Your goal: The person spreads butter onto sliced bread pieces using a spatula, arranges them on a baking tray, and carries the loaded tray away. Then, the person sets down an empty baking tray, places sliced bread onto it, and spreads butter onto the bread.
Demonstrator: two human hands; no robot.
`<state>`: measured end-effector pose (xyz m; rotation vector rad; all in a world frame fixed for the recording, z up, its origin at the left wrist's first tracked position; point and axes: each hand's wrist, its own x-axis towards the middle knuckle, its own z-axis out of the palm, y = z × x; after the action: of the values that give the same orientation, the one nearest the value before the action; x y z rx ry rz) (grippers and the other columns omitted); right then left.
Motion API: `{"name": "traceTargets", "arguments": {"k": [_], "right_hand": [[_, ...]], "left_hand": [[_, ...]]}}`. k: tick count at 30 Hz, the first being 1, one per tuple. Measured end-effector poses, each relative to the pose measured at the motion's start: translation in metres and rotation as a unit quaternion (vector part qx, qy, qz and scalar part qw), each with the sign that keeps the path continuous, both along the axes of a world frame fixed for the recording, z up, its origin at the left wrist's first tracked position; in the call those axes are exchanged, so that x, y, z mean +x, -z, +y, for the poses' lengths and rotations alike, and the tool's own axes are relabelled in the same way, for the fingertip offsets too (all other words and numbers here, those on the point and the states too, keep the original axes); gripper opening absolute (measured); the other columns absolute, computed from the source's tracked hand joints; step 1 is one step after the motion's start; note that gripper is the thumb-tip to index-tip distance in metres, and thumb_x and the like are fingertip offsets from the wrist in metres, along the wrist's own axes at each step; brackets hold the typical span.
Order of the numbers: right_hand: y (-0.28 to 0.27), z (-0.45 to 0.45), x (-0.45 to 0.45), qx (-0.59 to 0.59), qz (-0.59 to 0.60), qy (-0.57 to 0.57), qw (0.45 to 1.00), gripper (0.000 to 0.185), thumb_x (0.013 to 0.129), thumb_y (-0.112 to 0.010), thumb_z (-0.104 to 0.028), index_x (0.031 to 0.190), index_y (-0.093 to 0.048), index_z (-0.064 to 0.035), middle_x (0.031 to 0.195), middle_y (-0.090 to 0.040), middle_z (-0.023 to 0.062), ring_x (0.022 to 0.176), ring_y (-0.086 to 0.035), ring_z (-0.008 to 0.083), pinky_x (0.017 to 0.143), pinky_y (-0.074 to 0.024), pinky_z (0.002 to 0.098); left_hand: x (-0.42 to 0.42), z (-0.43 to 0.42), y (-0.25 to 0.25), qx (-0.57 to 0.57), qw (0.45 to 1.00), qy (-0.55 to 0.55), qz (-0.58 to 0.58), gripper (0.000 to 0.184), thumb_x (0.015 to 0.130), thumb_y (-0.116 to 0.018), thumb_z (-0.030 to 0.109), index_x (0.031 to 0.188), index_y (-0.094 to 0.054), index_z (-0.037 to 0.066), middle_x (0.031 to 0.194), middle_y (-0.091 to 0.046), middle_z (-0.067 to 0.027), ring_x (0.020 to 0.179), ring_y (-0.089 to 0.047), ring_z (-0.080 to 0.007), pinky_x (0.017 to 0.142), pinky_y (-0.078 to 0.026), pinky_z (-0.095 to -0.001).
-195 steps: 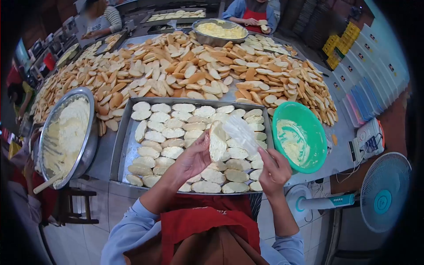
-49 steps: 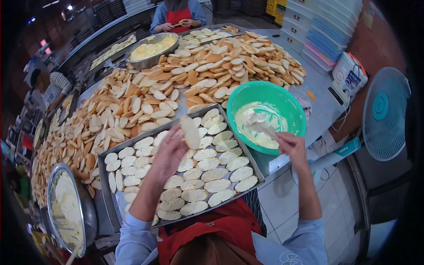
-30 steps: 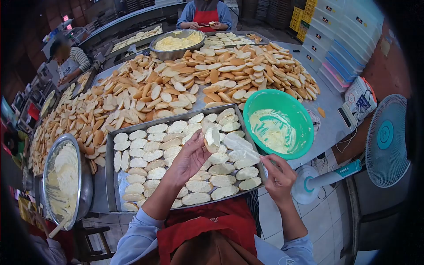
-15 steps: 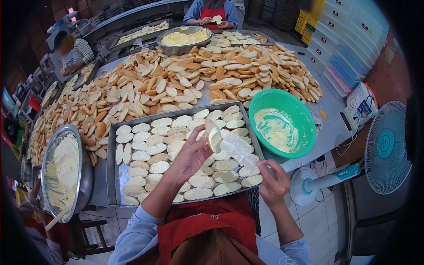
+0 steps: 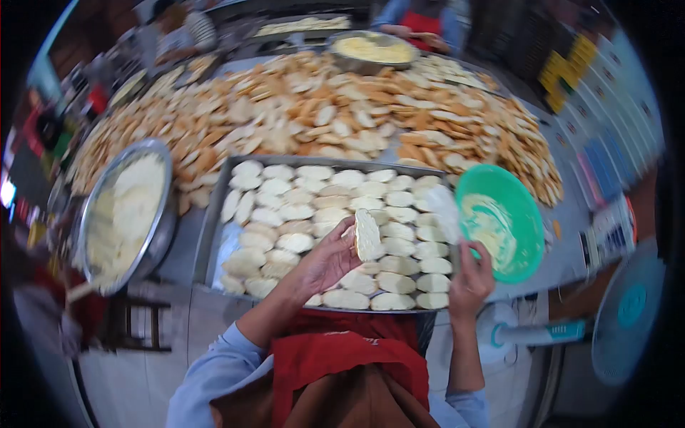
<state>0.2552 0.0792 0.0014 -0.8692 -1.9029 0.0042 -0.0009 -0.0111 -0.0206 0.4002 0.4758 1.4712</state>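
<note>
The left hand [image 5: 331, 264] is near the middle of the frame, its forearm slanting up from the lower centre-left, the palm turned inward; thumb and fingers pinch one bread slice [image 5: 367, 236], held upright with its pale, coated face showing. The right hand [image 5: 471, 277] stands right of centre, forearm nearly vertical, fingers curled around the handle of one spatula [image 5: 445, 212]. The blurred blade points upward, beside the left rim of one green bowl [image 5: 526, 217] at centre-right.

Below the held slice, one metal tray [image 5: 230, 242] fills the centre of the frame, lined with rows of coated slices; hands and blur hide some, so their exact number cannot be told. Two metal bowls appear, a large one [image 5: 165, 228] at left and another [image 5: 364, 68] at upper centre, each containing a pale yellowish spread. Across the upper half of the desk [image 5: 187, 242] spreads a heap of bread pieces [image 5: 300, 107], too many to count. One fan [image 5: 628, 310] stands at lower right, and two co-workers show along the top edge, one at upper left [image 5: 175, 34], one right of centre [image 5: 422, 25].
</note>
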Motion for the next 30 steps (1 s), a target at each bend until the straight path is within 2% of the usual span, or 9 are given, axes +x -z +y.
{"name": "traceTargets", "arguments": {"k": [4,5,6,9,15,17,27,29,30], "right_hand": [[0.002,-0.016,0.008,-0.098,0.019,0.046,0.994,0.044,0.076,-0.053,0.015,0.111,-0.067,-0.0071,0.105,-0.06,0.0107,0.079,-0.057,0.0198,0.067,-0.0457,0.0316],[0.005,-0.016,0.01,-0.101,0.018,0.028,0.994,0.044,0.076,-0.053,0.015,0.111,-0.067,-0.0071,0.105,-0.06,0.0107,0.079,-0.057,0.0198,0.067,-0.0457,0.0316],[0.008,-0.016,0.014,-0.089,0.018,0.037,0.995,0.046,0.075,-0.052,0.016,0.112,-0.066,-0.0069,0.105,-0.06,0.0107,0.079,-0.057,0.0198,0.066,-0.0456,0.0308],[0.011,-0.013,0.019,-0.069,0.014,0.049,0.996,0.045,0.076,-0.052,0.016,0.113,-0.066,-0.007,0.105,-0.059,0.0102,0.08,-0.057,0.0191,0.064,-0.045,0.0293],[0.009,-0.019,0.014,-0.081,0.013,0.052,0.995,0.042,0.08,-0.053,0.014,0.113,-0.066,-0.0074,0.106,-0.059,0.0098,0.079,-0.057,0.0183,0.062,-0.0442,0.0287],[0.008,-0.021,0.015,-0.093,0.01,0.051,0.994,0.041,0.08,-0.053,0.013,0.113,-0.066,-0.0074,0.106,-0.059,0.0098,0.079,-0.057,0.0183,0.062,-0.0442,0.0288],[0.01,-0.021,0.022,-0.097,-0.012,0.047,0.994,0.036,0.082,-0.055,0.01,0.112,-0.066,-0.0052,0.106,-0.059,0.0111,0.084,-0.059,0.0205,0.065,-0.0462,0.0305],[0.01,-0.022,0.019,-0.1,-0.004,0.037,0.994,0.036,0.082,-0.055,0.011,0.112,-0.066,-0.0052,0.106,-0.059,0.0111,0.084,-0.059,0.0205,0.066,-0.0465,0.0306],[0.011,-0.022,0.019,-0.103,0.0,0.038,0.994,0.036,0.082,-0.055,0.011,0.112,-0.066,-0.0052,0.106,-0.059,0.0112,0.084,-0.059,0.0204,0.066,-0.0467,0.0304]], "left_hand": [[-0.075,-0.055,0.015,0.004,0.994,-0.104,0.035,0.042,0.093,-0.051,0.03,0.127,-0.046,0.007,0.12,-0.056,-0.0061,0.112,-0.053,-0.0198,0.095,-0.044,-0.0352],[-0.09,-0.071,0.016,-0.094,0.965,-0.226,0.091,0.043,0.093,-0.05,0.033,0.128,-0.046,0.007,0.124,-0.055,-0.0067,0.112,-0.053,-0.0191,0.094,-0.044,-0.0351],[-0.109,-0.088,0.015,-0.086,0.942,-0.253,0.205,0.043,0.094,-0.05,0.033,0.128,-0.046,0.007,0.124,-0.055,-0.0061,0.112,-0.054,-0.0185,0.093,-0.044,-0.0344],[-0.166,-0.127,0.017,-0.171,0.893,-0.338,0.245,0.038,0.092,-0.055,0.024,0.125,-0.046,0.006,0.109,-0.058,-0.0036,0.099,-0.057,-0.0141,0.088,-0.048,-0.0297],[-0.21,-0.139,0.041,-0.283,0.802,-0.292,0.438,0.033,0.09,-0.057,0.021,0.117,-0.049,0.004,0.095,-0.06,-0.0065,0.083,-0.057,-0.011,0.072,-0.047,-0.0246],[-0.21,-0.136,0.043,-0.296,0.763,-0.214,0.534,0.03,0.09,-0.057,0.021,0.114,-0.052,0.005,0.084,-0.056,-0.001,0.072,-0.051,-0.0061,0.064,-0.041,-0.0206],[-0.227,-0.132,0.083,-0.304,0.697,-0.238,0.604,0.021,0.086,-0.062,0.022,0.097,-0.06,0.004,0.075,-0.055,-0.0003,0.069,-0.049,-0.0076,0.06,-0.04,-0.0228],[-0.231,-0.131,0.098,-0.278,0.589,-0.311,0.692,0.018,0.08,-0.065,0.019,0.085,-0.061,0.002,0.07,-0.06,-0.0043,0.062,-0.054,-0.0111,0.058,-0.045,-0.0275],[-0.229,-0.13,0.096,-0.278,0.589,-0.311,0.692,0.018,0.08,-0.065,0.019,0.085,-0.061,0.002,0.07,-0.06,-0.0043,0.062,-0.054,-0.0111,0.058,-0.045,-0.0275]]}}
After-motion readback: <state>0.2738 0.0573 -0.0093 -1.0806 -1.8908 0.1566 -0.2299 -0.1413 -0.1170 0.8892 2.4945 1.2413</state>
